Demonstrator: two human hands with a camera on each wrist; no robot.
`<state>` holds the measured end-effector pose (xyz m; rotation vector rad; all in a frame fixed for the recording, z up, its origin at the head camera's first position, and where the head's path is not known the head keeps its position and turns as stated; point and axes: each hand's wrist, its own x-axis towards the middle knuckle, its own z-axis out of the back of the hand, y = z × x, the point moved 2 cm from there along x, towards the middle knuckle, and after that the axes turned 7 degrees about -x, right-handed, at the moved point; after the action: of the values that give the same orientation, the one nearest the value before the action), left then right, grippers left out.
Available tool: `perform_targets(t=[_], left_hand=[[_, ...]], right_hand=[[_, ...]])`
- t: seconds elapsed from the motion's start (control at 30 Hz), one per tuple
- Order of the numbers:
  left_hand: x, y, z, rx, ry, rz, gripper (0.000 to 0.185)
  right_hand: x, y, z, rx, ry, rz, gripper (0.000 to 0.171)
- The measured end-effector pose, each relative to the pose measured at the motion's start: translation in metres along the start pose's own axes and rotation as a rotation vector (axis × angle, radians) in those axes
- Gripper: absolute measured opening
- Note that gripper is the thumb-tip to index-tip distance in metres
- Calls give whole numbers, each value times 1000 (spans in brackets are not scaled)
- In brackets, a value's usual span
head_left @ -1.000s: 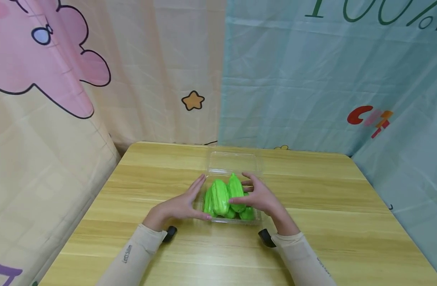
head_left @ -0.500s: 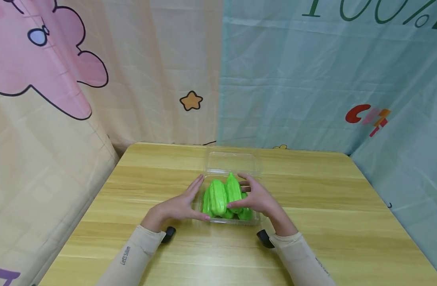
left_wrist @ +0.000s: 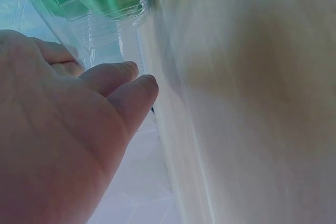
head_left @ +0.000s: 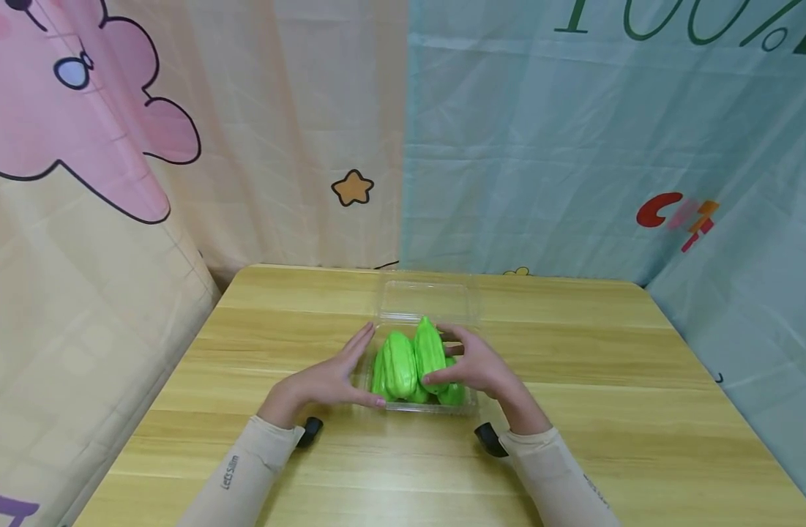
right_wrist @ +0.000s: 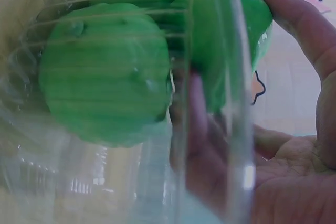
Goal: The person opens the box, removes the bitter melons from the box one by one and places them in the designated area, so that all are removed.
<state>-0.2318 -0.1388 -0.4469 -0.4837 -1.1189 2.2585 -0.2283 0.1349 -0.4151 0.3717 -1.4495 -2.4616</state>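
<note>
Beige curtain and blue curtain behind, wood-grain surface below. Right hand: clamped on one green gourd, thumb across its near face, fingers round its right side. That gourd is to the left of the palm, tip pointing away, at the right part of a clear plastic box. Other gourds sit in the box left of the right thumb and under that hand. Left hand: fingers straight, thumb spread apart from them, no grip; thumb at the box's near left corner, fingers along its left wall. Can't tell how firmly they touch. Box is between both hands; its lid is folded back, beyond both. Beige sleeves behind each wrist, black piece just inboard of each cuff.
</note>
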Motion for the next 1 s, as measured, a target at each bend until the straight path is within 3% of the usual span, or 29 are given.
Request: perform_targets(t=[0.43, 1.0], left_hand=[[-2, -1, 3, 12, 4, -10, 134], [-1, 2, 5, 6, 14, -9, 132]], right_hand=[[-6, 2, 17, 69, 20, 25, 96], [-14, 1, 48, 55, -26, 4, 97]])
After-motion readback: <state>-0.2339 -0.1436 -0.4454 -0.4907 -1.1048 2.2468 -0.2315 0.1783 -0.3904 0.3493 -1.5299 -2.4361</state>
